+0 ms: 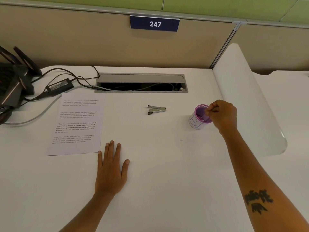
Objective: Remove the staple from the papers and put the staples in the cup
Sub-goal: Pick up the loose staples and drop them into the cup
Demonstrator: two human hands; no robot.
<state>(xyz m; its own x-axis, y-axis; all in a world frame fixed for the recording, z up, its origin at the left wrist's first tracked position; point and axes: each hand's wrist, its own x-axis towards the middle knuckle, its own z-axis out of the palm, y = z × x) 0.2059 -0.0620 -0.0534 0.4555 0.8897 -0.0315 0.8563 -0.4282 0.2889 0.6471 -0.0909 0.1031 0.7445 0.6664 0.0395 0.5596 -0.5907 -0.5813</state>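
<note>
A purple mesh cup (199, 117) wrapped in a white paper label stands at the right of the white desk. My right hand (223, 114) hovers over its rim with thumb and fingertips pinched together; a staple between them is too small to make out. A printed paper sheet (77, 123) lies flat at the left. A metal staple remover (156, 109) rests on the desk between the paper and the cup. My left hand (111, 168) lies flat, palm down, fingers apart, just right of the paper's near corner, holding nothing.
A cable tray slot (141, 82) opens at the back of the desk. A black power adapter (59, 86), cables and a black router (15, 77) crowd the back left. A white divider panel (244, 101) rises right of the cup.
</note>
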